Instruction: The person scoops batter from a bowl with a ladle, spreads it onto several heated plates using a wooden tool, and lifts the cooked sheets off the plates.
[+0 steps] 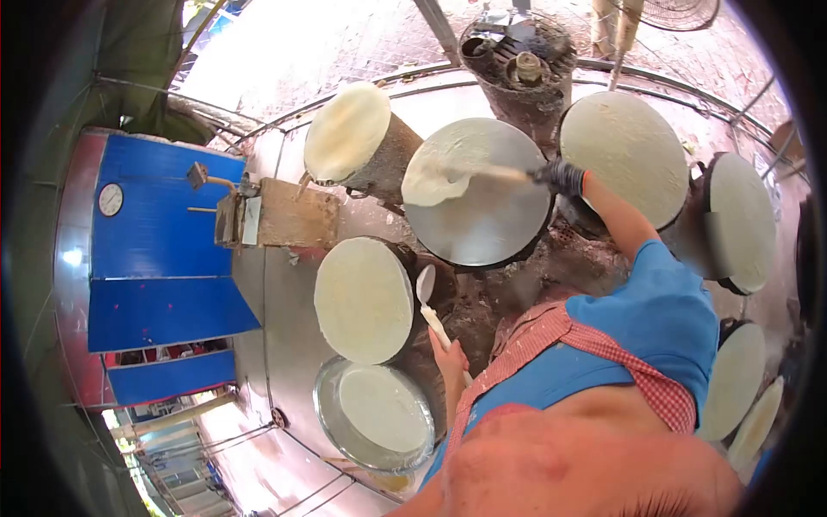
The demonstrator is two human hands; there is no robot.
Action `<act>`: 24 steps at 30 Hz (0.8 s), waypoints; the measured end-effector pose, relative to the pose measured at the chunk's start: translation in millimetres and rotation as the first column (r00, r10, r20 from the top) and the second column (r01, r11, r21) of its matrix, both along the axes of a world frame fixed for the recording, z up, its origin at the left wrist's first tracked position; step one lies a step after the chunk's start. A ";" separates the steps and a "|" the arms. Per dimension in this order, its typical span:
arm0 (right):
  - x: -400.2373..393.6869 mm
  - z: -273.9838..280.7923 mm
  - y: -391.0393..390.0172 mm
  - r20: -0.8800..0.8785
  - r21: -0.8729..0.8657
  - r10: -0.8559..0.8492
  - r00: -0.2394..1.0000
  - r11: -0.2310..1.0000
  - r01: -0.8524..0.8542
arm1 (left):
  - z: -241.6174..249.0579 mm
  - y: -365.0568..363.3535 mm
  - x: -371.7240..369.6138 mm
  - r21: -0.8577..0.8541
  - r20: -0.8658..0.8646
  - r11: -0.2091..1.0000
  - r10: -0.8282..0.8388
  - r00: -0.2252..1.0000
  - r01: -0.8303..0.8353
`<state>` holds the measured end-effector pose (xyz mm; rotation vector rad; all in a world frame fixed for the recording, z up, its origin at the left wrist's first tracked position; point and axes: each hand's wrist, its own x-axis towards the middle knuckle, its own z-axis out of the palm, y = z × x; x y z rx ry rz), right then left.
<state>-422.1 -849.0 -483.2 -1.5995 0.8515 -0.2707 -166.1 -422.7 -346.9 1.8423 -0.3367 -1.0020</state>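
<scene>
My right hand, in a dark glove, is closed around the handle of a wooden batter spreader. The spreader's far end reaches over a round grey griddle, at the edge of white batter that covers its upper left part; motion blurs that end. My bare left hand grips a ladle by its batter-smeared handle, low beside my apron. Below the ladle, to the left, stands a wide metal basin holding white batter.
Round griddles covered with pale batter sheets stand around me: one at left, one at upper left, others at right. A soot-dark drum stove is at the back. A wooden box and blue panels are at left.
</scene>
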 end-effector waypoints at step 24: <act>14.5 40.3 -61.7 -0.041 -0.396 0.457 0.889 0.809 -0.434 | -21.2 61.3 -51.2 0.138 0.042 0.964 0.224 0.974 -0.227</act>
